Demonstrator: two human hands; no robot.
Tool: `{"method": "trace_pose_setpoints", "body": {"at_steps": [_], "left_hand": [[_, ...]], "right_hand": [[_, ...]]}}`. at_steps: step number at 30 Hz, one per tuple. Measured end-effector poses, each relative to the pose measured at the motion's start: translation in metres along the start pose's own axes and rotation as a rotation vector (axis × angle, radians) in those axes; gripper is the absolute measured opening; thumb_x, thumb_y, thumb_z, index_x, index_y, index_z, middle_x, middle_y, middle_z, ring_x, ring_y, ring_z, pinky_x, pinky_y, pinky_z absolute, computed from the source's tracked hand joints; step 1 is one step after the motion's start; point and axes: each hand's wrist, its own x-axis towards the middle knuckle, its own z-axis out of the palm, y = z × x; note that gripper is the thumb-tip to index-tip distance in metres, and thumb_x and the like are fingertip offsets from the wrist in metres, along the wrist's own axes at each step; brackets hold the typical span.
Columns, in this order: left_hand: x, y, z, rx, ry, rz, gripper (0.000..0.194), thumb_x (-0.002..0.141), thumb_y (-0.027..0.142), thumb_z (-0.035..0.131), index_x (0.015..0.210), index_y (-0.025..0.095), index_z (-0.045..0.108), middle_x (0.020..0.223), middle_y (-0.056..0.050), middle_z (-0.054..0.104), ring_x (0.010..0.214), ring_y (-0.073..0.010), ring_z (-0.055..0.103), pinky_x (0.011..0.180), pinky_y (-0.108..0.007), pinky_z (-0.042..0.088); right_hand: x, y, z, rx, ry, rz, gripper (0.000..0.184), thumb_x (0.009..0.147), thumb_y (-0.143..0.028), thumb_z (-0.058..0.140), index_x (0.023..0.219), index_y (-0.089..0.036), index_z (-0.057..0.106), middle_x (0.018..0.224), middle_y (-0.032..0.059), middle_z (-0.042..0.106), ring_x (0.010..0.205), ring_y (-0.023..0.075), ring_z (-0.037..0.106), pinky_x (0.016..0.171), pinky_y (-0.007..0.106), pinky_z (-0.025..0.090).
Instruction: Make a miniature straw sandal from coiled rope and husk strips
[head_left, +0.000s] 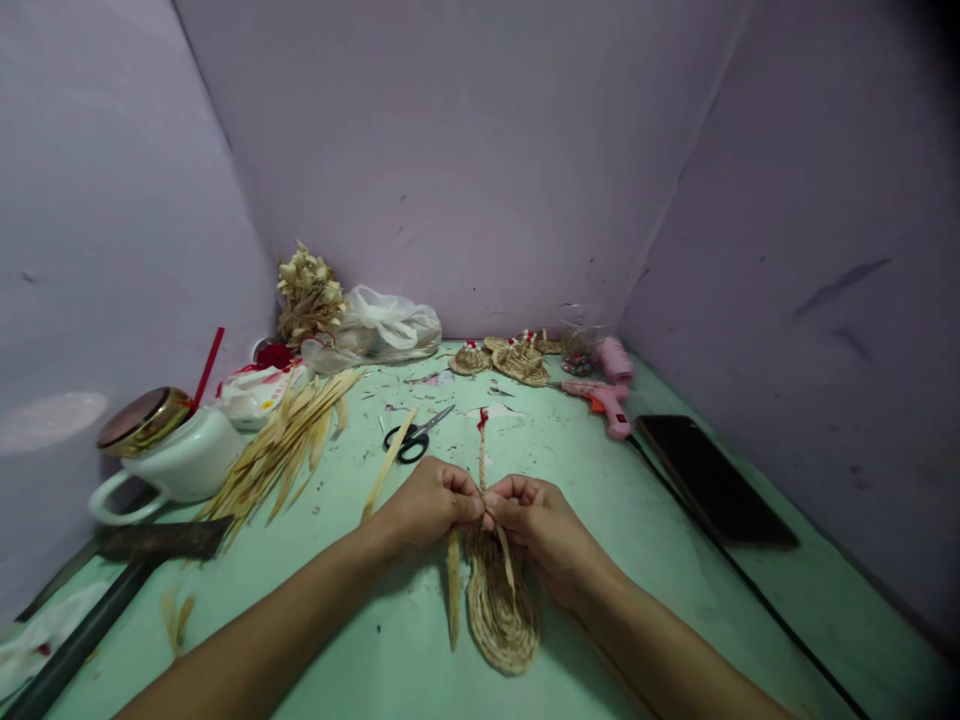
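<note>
My left hand (442, 500) and my right hand (532, 510) meet at the middle of the table, both closed in a pinch on a thin straw braid (482, 455). Its far end stands away from me and is tied with red thread (483, 418). Just below my fingers lies a coiled, sole-shaped straw piece (506, 630). Loose straw strips hang from my grip, one (453, 590) under my left hand and another (505, 560) over the coiled piece. Whether the braid joins the coiled piece is hidden by my fingers.
Black-handled scissors (416, 436) lie beyond my left hand. Dried straw strips (289, 440), a white mug (187, 460) and a hammer-like tool (127, 570) are at left. A pink glue gun (604, 397), its cord and a dark phone (712, 480) lie right. Small woven pieces (517, 360) sit at the back.
</note>
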Motion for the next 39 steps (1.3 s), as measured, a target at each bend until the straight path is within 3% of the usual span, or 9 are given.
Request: {"method": "trace_pose_setpoints", "body": {"at_steps": [6, 11, 16, 21, 24, 28, 31, 35, 39], "left_hand": [[0.000, 0.000, 0.009, -0.026, 0.161, 0.041, 0.009, 0.052, 0.020, 0.053, 0.047, 0.013, 0.052, 0.035, 0.007, 0.036, 0.037, -0.0040, 0.026, 0.041, -0.021, 0.018], [0.001, -0.001, 0.006, -0.007, 0.163, 0.039, 0.009, 0.054, 0.021, 0.053, 0.050, 0.013, 0.053, 0.035, 0.008, 0.036, 0.037, -0.0047, 0.026, 0.042, -0.021, 0.019], [0.003, -0.007, 0.011, 0.007, 0.249, 0.041, 0.007, 0.053, 0.017, 0.052, 0.047, 0.013, 0.054, 0.038, 0.006, 0.039, 0.039, -0.0056, 0.030, 0.042, -0.021, 0.022], [0.005, -0.011, 0.022, -0.220, 0.392, -0.027, 0.012, 0.051, 0.008, 0.045, 0.041, 0.015, 0.049, 0.034, 0.005, 0.040, 0.035, -0.0054, 0.030, 0.039, -0.019, 0.022], [0.005, -0.010, 0.024, -0.288, 0.411, -0.062, 0.013, 0.050, 0.007, 0.043, 0.039, 0.015, 0.045, 0.033, 0.007, 0.037, 0.030, -0.0038, 0.023, 0.036, -0.019, 0.016], [0.004, -0.009, 0.023, -0.309, 0.401, -0.118, 0.013, 0.050, 0.008, 0.045, 0.040, 0.016, 0.042, 0.033, 0.008, 0.032, 0.028, -0.0037, 0.018, 0.034, -0.021, 0.008], [0.006, -0.012, 0.024, -0.326, 0.399, -0.121, 0.014, 0.050, 0.009, 0.046, 0.040, 0.017, 0.041, 0.033, 0.008, 0.031, 0.030, -0.0041, 0.020, 0.035, -0.021, 0.011], [0.009, -0.015, 0.024, -0.318, 0.422, -0.073, 0.012, 0.050, 0.009, 0.047, 0.041, 0.016, 0.045, 0.035, 0.006, 0.037, 0.035, -0.0055, 0.029, 0.039, -0.020, 0.021], [0.005, -0.009, 0.020, -0.286, 0.383, -0.086, 0.014, 0.054, 0.010, 0.048, 0.040, 0.015, 0.046, 0.032, 0.007, 0.034, 0.031, -0.0040, 0.023, 0.038, -0.020, 0.017]], "right_hand": [[0.006, -0.004, -0.011, -0.300, -0.004, -0.163, 0.015, 0.061, -0.027, 0.063, 0.057, -0.013, 0.060, 0.045, -0.0017, 0.052, 0.040, 0.0067, 0.041, 0.040, 0.020, 0.029], [0.003, -0.016, -0.017, -0.327, -0.070, -0.073, 0.014, 0.061, -0.023, 0.060, 0.051, -0.013, 0.059, 0.037, -0.0044, 0.044, 0.035, 0.0047, 0.033, 0.036, 0.019, 0.023], [-0.001, -0.020, -0.012, -0.408, 0.004, -0.049, 0.013, 0.062, -0.021, 0.058, 0.050, -0.015, 0.055, 0.034, -0.0049, 0.043, 0.032, 0.0060, 0.033, 0.034, 0.020, 0.024], [-0.015, -0.006, 0.000, -0.793, 0.100, -0.389, 0.016, 0.069, -0.023, 0.053, 0.059, -0.016, 0.062, 0.054, 0.0027, 0.061, 0.048, 0.0117, 0.049, 0.045, 0.022, 0.033], [-0.021, 0.004, 0.004, -1.054, 0.093, -0.587, 0.021, 0.075, -0.020, 0.046, 0.061, -0.017, 0.062, 0.057, 0.0031, 0.061, 0.051, 0.0118, 0.050, 0.049, 0.022, 0.032], [-0.022, 0.014, 0.006, -1.211, 0.052, -0.693, 0.021, 0.076, -0.014, 0.042, 0.068, -0.015, 0.062, 0.063, 0.0049, 0.062, 0.055, 0.0132, 0.053, 0.053, 0.023, 0.034], [-0.025, 0.015, 0.008, -1.199, 0.009, -0.707, 0.021, 0.075, -0.012, 0.041, 0.073, -0.014, 0.062, 0.069, 0.0071, 0.063, 0.060, 0.0148, 0.055, 0.055, 0.023, 0.037], [-0.027, 0.006, 0.007, -1.006, -0.068, -0.639, 0.019, 0.075, -0.017, 0.045, 0.070, -0.017, 0.063, 0.067, 0.0035, 0.064, 0.059, 0.0138, 0.055, 0.055, 0.023, 0.038], [-0.013, -0.010, -0.003, -0.572, 0.174, -0.417, 0.015, 0.071, -0.027, 0.053, 0.066, -0.016, 0.062, 0.058, 0.0013, 0.060, 0.055, 0.0133, 0.054, 0.053, 0.024, 0.039]]}}
